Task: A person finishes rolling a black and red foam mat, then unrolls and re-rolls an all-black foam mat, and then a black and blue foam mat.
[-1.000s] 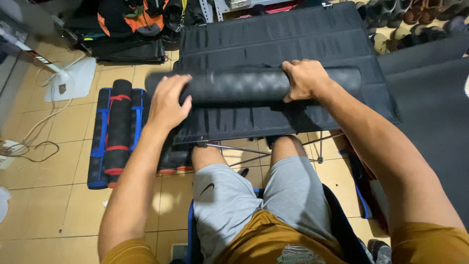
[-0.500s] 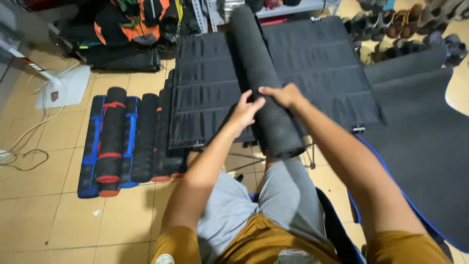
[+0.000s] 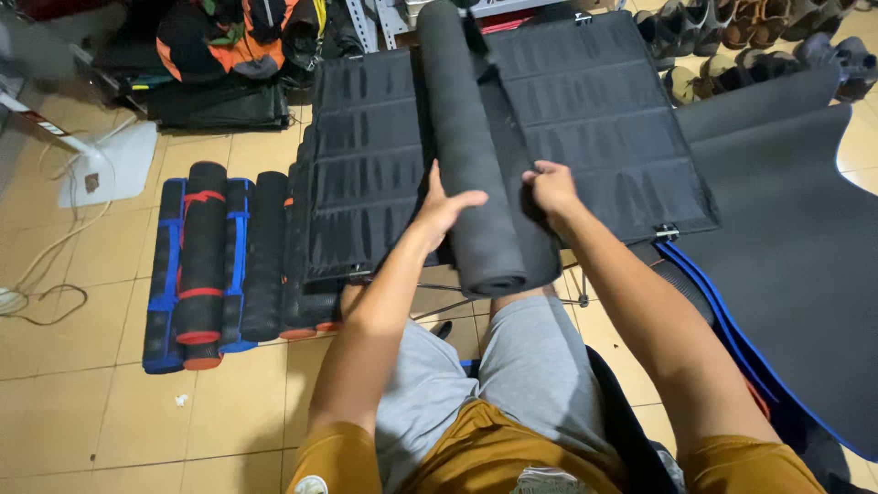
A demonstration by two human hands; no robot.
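Note:
A long rolled black foam mat lies lengthwise away from me on a low black fabric table, its near end over my knees. My left hand presses flat against the roll's left side. My right hand grips a loose dark flap of mat on the roll's right side. I sit with grey shorts and an ochre shirt below the table edge.
Several rolled mats, black with blue and red trim, lie side by side on the tiled floor at left. An unrolled dark mat with a blue edge spreads at right. Bags, shoes and a white fan base stand behind.
The roll lay crosswise in both hands a second ago; it has been turned to point away from me, and my hands have shifted to its sides near the close end.

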